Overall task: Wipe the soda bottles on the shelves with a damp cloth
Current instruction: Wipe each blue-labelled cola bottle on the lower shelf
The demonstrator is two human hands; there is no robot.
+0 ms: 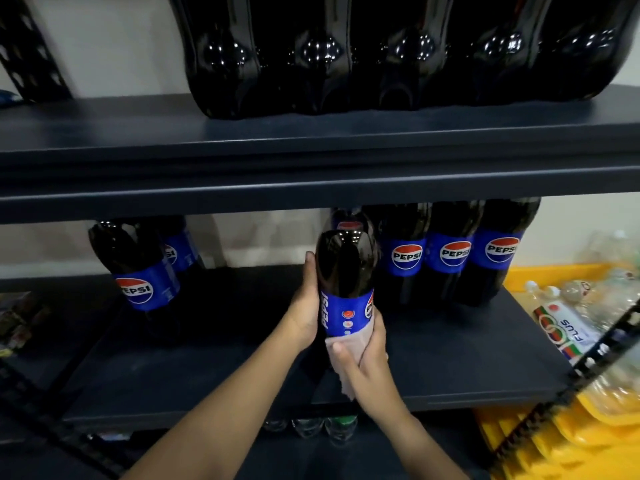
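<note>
The left hand grips the Pepsi bottle at its nine o'clock side; the right hand wraps a pale cloth round its base; it stands mid-shelf, three bottles at two o'clock behind.

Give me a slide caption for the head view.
Left hand steadies a Pepsi bottle while right hand wipes it with cloth.

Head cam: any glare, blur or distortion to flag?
Head view: wide-angle bends the upper shelf edge; specular highlights dot the top-shelf bottles, which are soft; dim under that shelf, shadow swallowing the lower shelf; held Pepsi bottle, left hand and right hand with cloth reasonably sharp.
</note>
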